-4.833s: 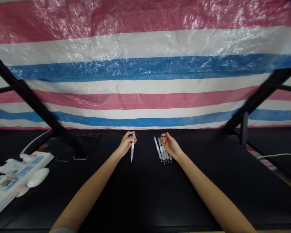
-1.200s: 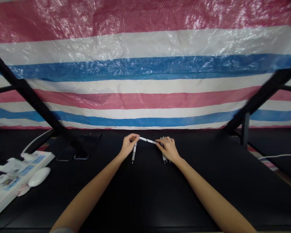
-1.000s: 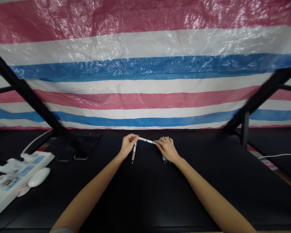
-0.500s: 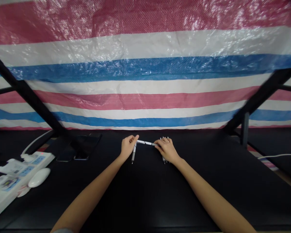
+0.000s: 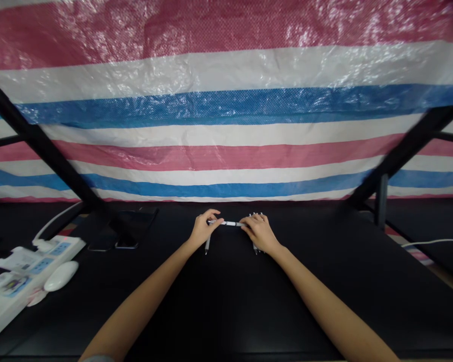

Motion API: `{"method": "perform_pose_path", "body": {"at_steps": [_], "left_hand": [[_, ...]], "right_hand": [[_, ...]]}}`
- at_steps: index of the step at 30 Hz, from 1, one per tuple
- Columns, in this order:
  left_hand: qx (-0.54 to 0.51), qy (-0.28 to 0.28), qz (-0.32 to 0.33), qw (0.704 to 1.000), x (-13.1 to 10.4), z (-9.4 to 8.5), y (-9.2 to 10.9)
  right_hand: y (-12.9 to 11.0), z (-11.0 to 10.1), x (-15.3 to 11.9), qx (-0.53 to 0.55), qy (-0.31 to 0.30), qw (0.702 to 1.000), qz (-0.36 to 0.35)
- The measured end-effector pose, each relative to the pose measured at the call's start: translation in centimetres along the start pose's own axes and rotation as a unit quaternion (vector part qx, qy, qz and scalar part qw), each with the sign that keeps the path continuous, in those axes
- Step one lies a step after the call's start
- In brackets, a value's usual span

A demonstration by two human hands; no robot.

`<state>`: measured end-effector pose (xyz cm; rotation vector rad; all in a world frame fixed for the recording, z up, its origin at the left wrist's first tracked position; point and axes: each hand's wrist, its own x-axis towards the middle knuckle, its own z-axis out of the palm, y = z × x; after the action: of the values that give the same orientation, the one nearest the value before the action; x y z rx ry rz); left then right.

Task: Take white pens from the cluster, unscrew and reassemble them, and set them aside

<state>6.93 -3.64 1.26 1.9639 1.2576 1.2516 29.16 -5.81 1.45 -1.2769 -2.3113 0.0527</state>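
Observation:
A white pen (image 5: pixel 232 223) with dark marks lies nearly level between my hands. My left hand (image 5: pixel 201 231) has its thumb against the pen's left part, with the fingers curved around that end and the index finger raised apart. My right hand (image 5: pixel 261 234) pinches the grey grip end between thumb and fingers. Under my right palm are several more pens (image 5: pixel 255 249), mostly covered; only their ends show. Just below my left hand, a second pen (image 5: pixel 207 245) lies pointing toward me, its upper part hidden by the hand.
On the left are a white power strip (image 5: pixel 56 251) with plugs and a white mouse (image 5: pixel 61 276). Dark phone-like slabs (image 5: pixel 126 245) lie near a slanted black bar (image 5: pixel 56 161). Another black bar (image 5: pixel 396 151) slants at right. A striped sheet (image 5: pixel 226 156) hangs behind the black table (image 5: pixel 226 301).
My left hand has slid slightly right along the pen, and its index finger has lifted away from the thumb. The pen has turned more level. My right hand has stayed in place.

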Motion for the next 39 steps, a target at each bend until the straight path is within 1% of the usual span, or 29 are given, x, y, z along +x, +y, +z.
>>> {"method": "perform_pose_path", "body": {"at_steps": [3,7,11,13,15,18,20,23,28,31,39], "left_hand": [[0.030,-0.005,-0.017,0.999,0.04,0.00,-0.03],[0.061,0.011,0.034,0.998,0.00,0.00,-0.01],[0.077,-0.030,0.081,0.993,-0.04,0.04,0.09],[0.085,-0.045,0.095,0.991,-0.03,0.05,0.15],[0.093,-0.051,0.094,0.990,-0.02,0.06,0.18],[0.098,-0.049,0.075,0.991,-0.04,0.11,0.14],[0.099,-0.039,0.069,0.992,-0.07,0.14,0.06],[0.101,-0.026,0.078,0.991,-0.09,0.17,-0.05],[0.104,-0.067,0.110,0.986,-0.14,0.20,-0.10],[0.110,-0.063,0.119,0.985,-0.17,0.21,-0.05],[0.142,-0.068,0.104,0.982,-0.18,0.20,0.01]], "right_hand": [[-0.03,-0.06,-0.02,0.002,-0.003,1.000,-0.001],[-0.03,-0.05,-0.04,0.002,-0.002,1.000,0.002],[0.02,0.05,-0.03,0.002,0.002,1.000,-0.001],[0.03,0.06,-0.03,0.002,0.003,1.000,-0.002],[0.02,0.04,-0.03,0.002,0.003,1.000,-0.002],[-0.02,0.00,-0.02,0.004,0.001,1.000,-0.003],[-0.05,0.00,-0.01,0.006,0.000,1.000,-0.002],[-0.09,0.00,0.00,0.007,0.003,1.000,-0.001],[-0.09,-0.05,-0.01,0.009,-0.001,1.000,-0.003],[-0.09,-0.09,-0.03,0.008,-0.003,1.000,-0.001],[-0.15,-0.14,0.00,0.008,0.004,1.000,-0.004]]}}
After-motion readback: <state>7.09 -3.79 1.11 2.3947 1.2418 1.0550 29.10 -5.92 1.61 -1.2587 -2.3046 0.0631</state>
